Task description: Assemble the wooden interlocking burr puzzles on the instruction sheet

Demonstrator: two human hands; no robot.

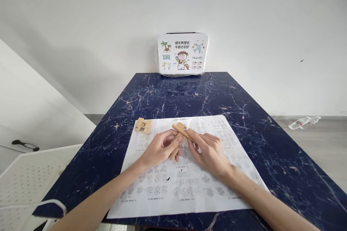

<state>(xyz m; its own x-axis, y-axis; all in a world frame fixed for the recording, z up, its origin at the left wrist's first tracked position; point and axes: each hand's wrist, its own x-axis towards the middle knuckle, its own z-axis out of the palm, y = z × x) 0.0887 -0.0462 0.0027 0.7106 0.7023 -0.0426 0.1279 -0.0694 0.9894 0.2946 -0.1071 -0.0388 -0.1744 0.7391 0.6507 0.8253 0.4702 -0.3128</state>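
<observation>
Over the middle of a printed instruction sheet, my left hand is closed around flat wooden puzzle pieces, which stick out below and above its fingers. My right hand grips a wooden stick that lies slantwise across the top of those pieces. The two hands nearly meet, and the fingers hide how the pieces fit together. Near the sheet's upper left corner sits a group of interlocked wooden blocks, apart from both hands; one block carries a dark mark.
The sheet lies on a dark blue marbled table. At its far edge a white cartoon-printed case leans on the wall. A white perforated chair with a white cable stands at left. A clear plastic bottle lies on the floor at right.
</observation>
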